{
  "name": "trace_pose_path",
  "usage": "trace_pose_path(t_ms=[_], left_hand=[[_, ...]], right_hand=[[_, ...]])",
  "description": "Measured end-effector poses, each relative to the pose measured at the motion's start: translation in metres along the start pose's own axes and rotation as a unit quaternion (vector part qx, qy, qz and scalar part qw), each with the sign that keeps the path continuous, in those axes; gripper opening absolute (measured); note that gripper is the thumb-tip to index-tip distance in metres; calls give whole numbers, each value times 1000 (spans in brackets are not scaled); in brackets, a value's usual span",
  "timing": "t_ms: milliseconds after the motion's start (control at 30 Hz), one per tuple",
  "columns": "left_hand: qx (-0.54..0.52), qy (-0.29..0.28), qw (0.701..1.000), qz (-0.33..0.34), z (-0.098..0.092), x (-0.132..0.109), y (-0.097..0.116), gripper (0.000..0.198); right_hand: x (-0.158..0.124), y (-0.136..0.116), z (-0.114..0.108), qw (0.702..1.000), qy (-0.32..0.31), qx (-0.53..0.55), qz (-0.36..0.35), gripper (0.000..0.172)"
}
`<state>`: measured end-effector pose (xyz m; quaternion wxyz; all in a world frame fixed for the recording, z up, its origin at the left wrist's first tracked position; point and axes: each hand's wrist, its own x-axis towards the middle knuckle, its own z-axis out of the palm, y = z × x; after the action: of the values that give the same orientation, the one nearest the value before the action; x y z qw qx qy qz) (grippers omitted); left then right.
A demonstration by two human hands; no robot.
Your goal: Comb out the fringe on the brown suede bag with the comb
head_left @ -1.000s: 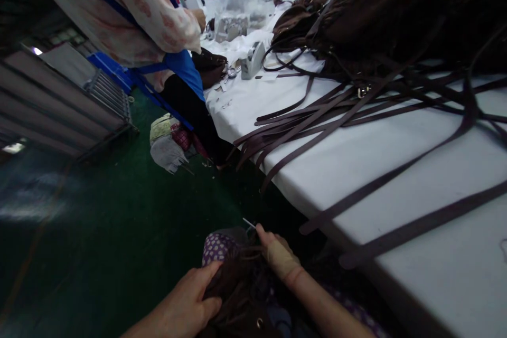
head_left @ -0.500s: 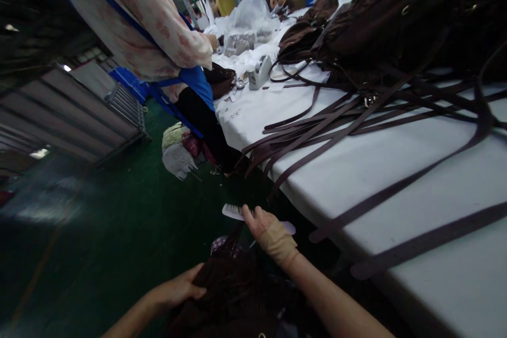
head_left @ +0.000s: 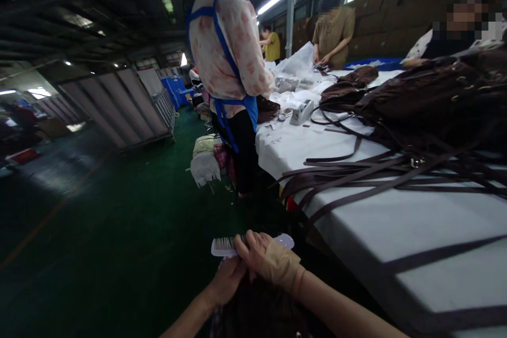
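Dim overall; a far fluorescent tube (head_left: 274,1) glows, glare whitens the green floor (head_left: 150,211) at left, the near brown bag (head_left: 259,309) sinks into shadow, and the left edge smears.

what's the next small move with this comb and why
I'd probably turn the comb in your right hand so its teeth face the dark brown material: they seem to point up, away from it, with the solid edge below, close to your left hand.

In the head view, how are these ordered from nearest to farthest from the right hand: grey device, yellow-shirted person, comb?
1. Comb: held in the right hand.
2. Grey device: ahead, on the white table.
3. Yellow-shirted person: far in the background.
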<state>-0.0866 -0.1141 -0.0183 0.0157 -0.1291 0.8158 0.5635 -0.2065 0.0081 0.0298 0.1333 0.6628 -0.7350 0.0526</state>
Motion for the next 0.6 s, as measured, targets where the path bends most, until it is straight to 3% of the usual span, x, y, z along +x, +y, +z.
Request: trace_pose_path(t_ms=[67, 133, 267, 300, 367, 467, 533, 600], left_hand=[[-2, 55, 998, -30, 4, -9, 10, 57], [12, 68, 997, -31, 4, -26, 21, 56], [-1, -38, 999, -4, -4, -63, 35, 56], [-32, -28, 999, -27, -6, -67, 35, 56], [-118, 48, 988, -90, -7, -67, 30, 57], [-222, 149, 958, -106, -3, -55, 21, 56], [-254, 176, 947, -85, 0, -47, 18, 54], [-263, 180, 944, -90, 1, -42, 20, 52]], right_hand=[[1, 2, 2, 998, -44, 27, 22, 35], [-7, 17, 8, 988, -93, 63, 107, 37], [-44, 62, 20, 933, -168, 94, 304, 27], [-55, 69, 23, 926, -175, 95, 320, 27], [-74, 69, 30, 923, -181, 116, 320, 28], [-93, 44, 37, 910, -105, 248, 315, 32], [-101, 23, 36, 871, -23, 334, 360, 38], [-106, 7, 29, 837, 9, 363, 408, 41]])
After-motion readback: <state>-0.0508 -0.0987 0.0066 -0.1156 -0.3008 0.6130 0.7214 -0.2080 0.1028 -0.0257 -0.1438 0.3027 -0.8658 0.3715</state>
